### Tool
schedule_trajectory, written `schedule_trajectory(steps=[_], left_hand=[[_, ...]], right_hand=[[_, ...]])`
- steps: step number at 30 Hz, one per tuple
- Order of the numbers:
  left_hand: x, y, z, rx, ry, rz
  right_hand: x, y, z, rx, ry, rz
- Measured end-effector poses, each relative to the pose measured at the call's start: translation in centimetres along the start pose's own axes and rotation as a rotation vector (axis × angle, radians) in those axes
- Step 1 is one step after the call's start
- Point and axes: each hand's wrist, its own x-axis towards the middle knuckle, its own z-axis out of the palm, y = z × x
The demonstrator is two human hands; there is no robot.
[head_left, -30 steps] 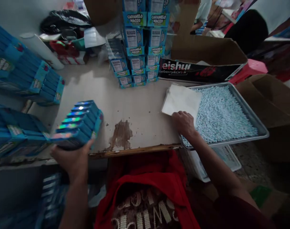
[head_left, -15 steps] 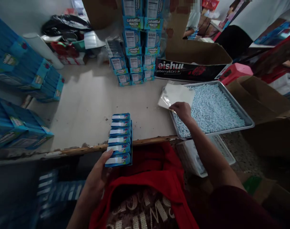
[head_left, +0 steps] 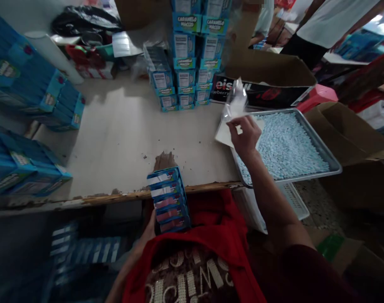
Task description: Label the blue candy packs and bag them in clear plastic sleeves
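My left hand point(head_left: 149, 235) grips a blue display box point(head_left: 170, 202) filled with a row of small candy packs. The box is tilted over the table's front edge, close to my red apron point(head_left: 210, 214); most of my left fingers are hidden behind it. Pinched between the thumb and fingers of my right hand point(head_left: 247, 134) is a clear plastic bag point(head_left: 237, 100), raised and blurred. Beneath that hand lies a pile of whitish flat sheets or bags point(head_left: 222, 134), resting on the left corner of a metal tray point(head_left: 335, 167) of pale blue candies point(head_left: 292, 143).
Stacked blue candy boxes point(head_left: 185, 78) stand at the back centre, with more boxes point(head_left: 30, 84) along the left. Behind the tray is an open cardboard carton point(head_left: 274, 90). A person in a white top point(head_left: 333, 25) stands at the far right. White crates point(head_left: 297, 202) sit below the tray.
My right hand has lifted the clear bag up off the pile. My left hand has drawn the box lower and tilted it. A person has come into view at the upper right.
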Motion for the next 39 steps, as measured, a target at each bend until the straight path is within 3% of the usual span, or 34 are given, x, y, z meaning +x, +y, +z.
schedule_trajectory(steps=[2,4,5,7,9,11,13,16,19,23,28,33,39], left_hand=[[-0.8,2.8,-1.9,0.136,-0.111,0.033],[-1.6,6.6,-3.7,0.385,-0.102,0.091],[-1.7,8.6,-4.3,0.507,-0.003,0.158],[-0.5,12.6,-4.6,0.644,0.275,0.452],[2.9,15.9,-3.9,0.747,0.475,0.863],[7.8,18.3,-2.9,0.945,0.436,1.144],[12.9,19.6,-2.1,1.168,0.34,1.235],[18.2,20.0,-2.1,1.414,0.17,1.199],[19.9,19.5,-2.9,1.435,0.147,1.212],[19.2,18.8,-3.6,1.324,0.304,1.274],[17.9,17.9,-3.9,1.249,0.391,1.291],[16.2,15.4,-4.8,1.33,0.414,1.304],[14.5,13.5,-5.4,1.484,0.478,1.238]], right_hand=[[0.7,-4.1,1.1,-0.039,-0.17,-0.228],[0.8,-7.8,3.1,-0.055,-0.381,-0.397],[0.7,-9.4,4.3,-0.057,-0.484,-0.462],[0.4,-11.9,6.9,-0.056,-0.664,-0.559],[0.0,-13.5,9.3,-0.051,-0.776,-0.614],[-0.4,-14.5,11.0,-0.031,-0.825,-0.648],[-0.6,-14.9,12.1,0.001,-0.839,-0.67],[-0.7,-14.9,12.9,0.034,-0.856,-0.626],[-0.8,-14.1,13.2,0.116,-0.855,-0.526],[-1.2,-12.5,12.9,0.223,-0.79,-0.43],[-2.9,-10.8,11.1,0.017,-0.785,-0.375],[-4.8,-10.3,9.5,-0.134,-0.845,-0.395],[-6.2,-10.9,9.7,-0.108,-0.817,-0.363]])
